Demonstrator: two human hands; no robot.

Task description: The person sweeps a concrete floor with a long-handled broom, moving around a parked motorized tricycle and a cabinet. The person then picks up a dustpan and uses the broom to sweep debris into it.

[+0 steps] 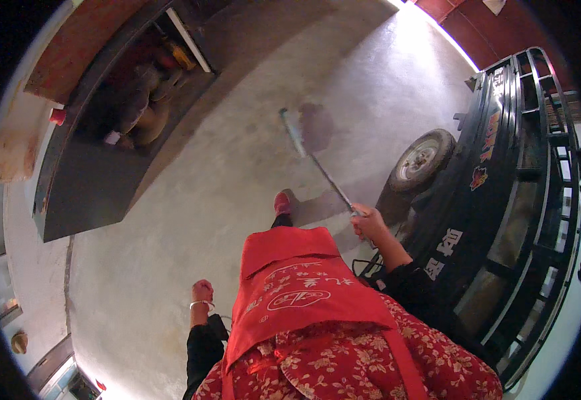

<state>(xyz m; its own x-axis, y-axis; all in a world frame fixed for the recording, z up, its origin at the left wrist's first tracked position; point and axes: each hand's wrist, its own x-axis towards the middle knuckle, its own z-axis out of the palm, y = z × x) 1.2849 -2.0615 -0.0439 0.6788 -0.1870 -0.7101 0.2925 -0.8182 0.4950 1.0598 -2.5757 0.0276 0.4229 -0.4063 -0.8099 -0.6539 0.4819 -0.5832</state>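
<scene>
In my right hand [369, 223] is the shaft of a long-handled tool [329, 179], which slants forward and left over the concrete floor. Its pale, narrow head [293, 131] is seen nearly edge-on and slightly blurred, so I cannot tell whether it is a mop. A dark reddish patch [316, 127] shows on the floor beside that head. My left hand [203, 291], with a white bangle at the wrist, hangs at my left side. Its fingers are curled in and nothing shows in them.
On the right stands a black cargo vehicle with a railed bed [500, 200] and a wheel [423, 159], close to my right arm. A dark open-fronted cabinet [100, 185] holding bags and other items stands at the left. Concrete floor [170, 265] stretches between them. Bright light enters at the far end.
</scene>
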